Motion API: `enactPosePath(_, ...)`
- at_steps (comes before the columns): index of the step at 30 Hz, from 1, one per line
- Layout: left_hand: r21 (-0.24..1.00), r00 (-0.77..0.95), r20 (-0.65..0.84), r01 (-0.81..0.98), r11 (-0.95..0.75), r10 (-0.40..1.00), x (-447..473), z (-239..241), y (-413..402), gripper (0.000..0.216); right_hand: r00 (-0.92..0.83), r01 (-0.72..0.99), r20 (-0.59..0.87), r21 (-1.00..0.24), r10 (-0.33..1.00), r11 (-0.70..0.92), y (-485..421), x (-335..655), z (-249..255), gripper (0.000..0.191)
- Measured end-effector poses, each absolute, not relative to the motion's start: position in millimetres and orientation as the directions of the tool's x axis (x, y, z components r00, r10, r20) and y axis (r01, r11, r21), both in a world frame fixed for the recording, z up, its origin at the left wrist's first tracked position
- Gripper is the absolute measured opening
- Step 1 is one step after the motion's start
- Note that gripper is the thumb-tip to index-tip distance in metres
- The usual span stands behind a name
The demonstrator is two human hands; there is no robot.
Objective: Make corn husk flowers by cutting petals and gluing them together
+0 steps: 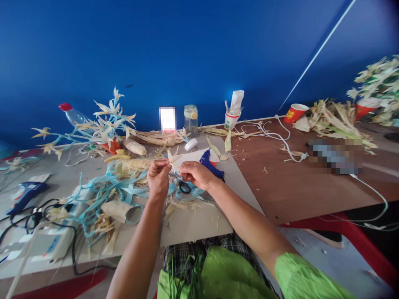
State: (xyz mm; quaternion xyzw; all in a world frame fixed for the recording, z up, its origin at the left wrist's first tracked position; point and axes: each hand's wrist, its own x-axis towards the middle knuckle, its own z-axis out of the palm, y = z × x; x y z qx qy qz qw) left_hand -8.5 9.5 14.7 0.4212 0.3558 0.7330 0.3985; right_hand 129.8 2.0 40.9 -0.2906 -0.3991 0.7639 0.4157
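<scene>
One broad blue wall (pixel 187 50) forms the background; before it, two tabletops, one pale grey (pixel 196 230) and one reddish-brown (pixel 280 193), meet in front of you. At left on the grey top stands a branching spray of cream husk flowers on pale-blue stems (pixel 109 111); on the brown top, at far right, lies a loose heap of dry, straw-coloured husks (pixel 336 120). Tangled light-blue strips (pixel 132 189) spread to the left of your hands, with a beige cardboard tube (pixel 114 211) nearer you. Your left hand (pixel 158 176) and right hand (pixel 196 173) are near each other over the grey top. A dark-blue glue gun (pixel 206 160) lies just beyond your right hand, and a black ring-shaped roll (pixel 184 187) lies below it. Smallest, a cream, petal-like husk piece (pixel 171 157) sits between your hands: your left thumb and fingertips pinch it. Your right fingertips are drawn together beside it; whether they also grip something cannot be told.
</scene>
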Motion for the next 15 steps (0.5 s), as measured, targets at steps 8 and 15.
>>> enactPosePath(8,0.843,-0.340,0.341,-0.303,-0.445,0.876,-8.7,11.1,11.8,0.020,-0.486,-0.366,-0.155,-0.857,0.860,-0.362,3.6,125.2,32.1,0.031)
enactPosePath(15,0.841,-0.387,0.431,-0.156,-0.518,0.815,-13.4,11.5,12.7,0.017,-0.005,-0.416,-0.027,-0.909,1.000,-0.027,11.2,138.9,37.6,0.038)
